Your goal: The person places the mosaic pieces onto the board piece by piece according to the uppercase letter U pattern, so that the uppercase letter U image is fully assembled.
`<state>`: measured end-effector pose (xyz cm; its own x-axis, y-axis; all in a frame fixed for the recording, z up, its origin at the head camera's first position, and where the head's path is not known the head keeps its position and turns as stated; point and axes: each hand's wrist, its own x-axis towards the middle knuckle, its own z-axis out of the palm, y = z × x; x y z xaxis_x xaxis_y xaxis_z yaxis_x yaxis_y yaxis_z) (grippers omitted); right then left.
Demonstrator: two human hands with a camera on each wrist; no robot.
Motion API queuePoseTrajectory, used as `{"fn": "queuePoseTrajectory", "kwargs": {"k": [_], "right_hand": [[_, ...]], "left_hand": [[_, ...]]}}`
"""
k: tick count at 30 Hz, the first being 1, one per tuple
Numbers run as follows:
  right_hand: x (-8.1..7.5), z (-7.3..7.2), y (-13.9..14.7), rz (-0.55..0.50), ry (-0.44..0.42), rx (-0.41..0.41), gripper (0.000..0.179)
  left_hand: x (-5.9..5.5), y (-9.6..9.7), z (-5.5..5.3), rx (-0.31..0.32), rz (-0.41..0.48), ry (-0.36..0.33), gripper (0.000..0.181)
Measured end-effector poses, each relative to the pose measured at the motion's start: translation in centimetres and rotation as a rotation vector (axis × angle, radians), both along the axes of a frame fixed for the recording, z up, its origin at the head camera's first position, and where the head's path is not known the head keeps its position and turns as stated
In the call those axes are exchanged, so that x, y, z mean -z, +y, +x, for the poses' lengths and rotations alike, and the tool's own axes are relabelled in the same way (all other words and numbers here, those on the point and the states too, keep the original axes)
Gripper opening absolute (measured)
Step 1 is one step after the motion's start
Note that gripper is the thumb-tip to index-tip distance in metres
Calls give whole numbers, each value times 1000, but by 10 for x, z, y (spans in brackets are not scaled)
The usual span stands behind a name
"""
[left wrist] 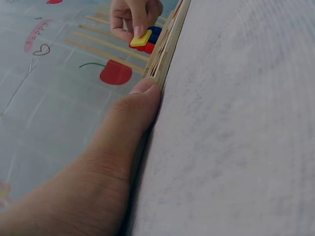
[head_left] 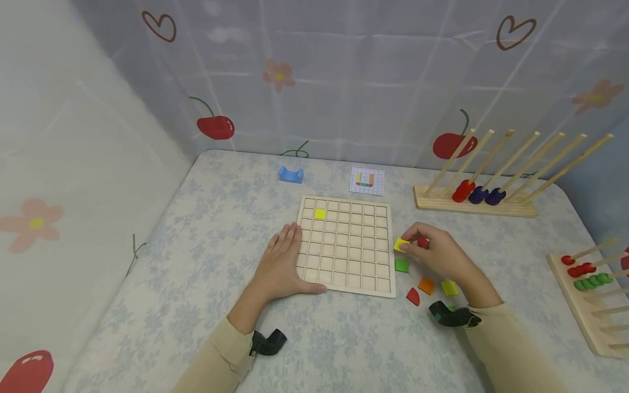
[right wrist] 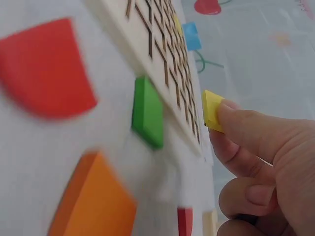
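A wooden grid board (head_left: 344,245) lies flat on the table, with one yellow square tile (head_left: 320,214) in its upper left part. My left hand (head_left: 282,267) rests against the board's left side, fingers straight along the edge and thumb at the lower edge. Just off the board's right side, my right hand (head_left: 437,251) pinches another yellow square tile (right wrist: 212,109) between thumb and fingers. Close below it lies a green tile (head_left: 402,265). Nearer to me are a red quarter-round tile (head_left: 413,296), an orange tile (head_left: 426,286) and a further yellow tile (head_left: 449,288).
Behind the board lie a pattern card (head_left: 367,181) with a coloured U shape and a blue curved block (head_left: 291,174). A pegged wooden rack (head_left: 474,206) with red and dark blue beads stands back right. Another bead rack (head_left: 585,311) is at the right edge.
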<state>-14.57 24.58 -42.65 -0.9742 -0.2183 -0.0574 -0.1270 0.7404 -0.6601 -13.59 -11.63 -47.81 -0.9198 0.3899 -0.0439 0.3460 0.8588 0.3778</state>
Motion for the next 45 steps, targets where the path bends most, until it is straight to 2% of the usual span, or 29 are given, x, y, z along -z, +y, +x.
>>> {"fn": "queuePoseTrajectory", "kwargs": {"k": [9, 15, 26, 35, 45], "right_hand": [[-5, -27, -44, -104, -6, -29, 12], [-4, -39, -68, -128, -3, -28, 12], [9, -59, -114, -211, -10, -26, 11], [15, -67, -148, -162, -11, -62, 10], [19, -68, -160, -100, -20, -57, 13]], "left_hand": [[0, 1, 0, 3, 3, -14, 150], [-1, 1, 0, 5, 2, -34, 150], [-3, 0, 0, 0, -1, -28, 150], [-2, -2, 0, 7, -3, -31, 148], [0, -2, 0, 11, 7, -9, 147]]}}
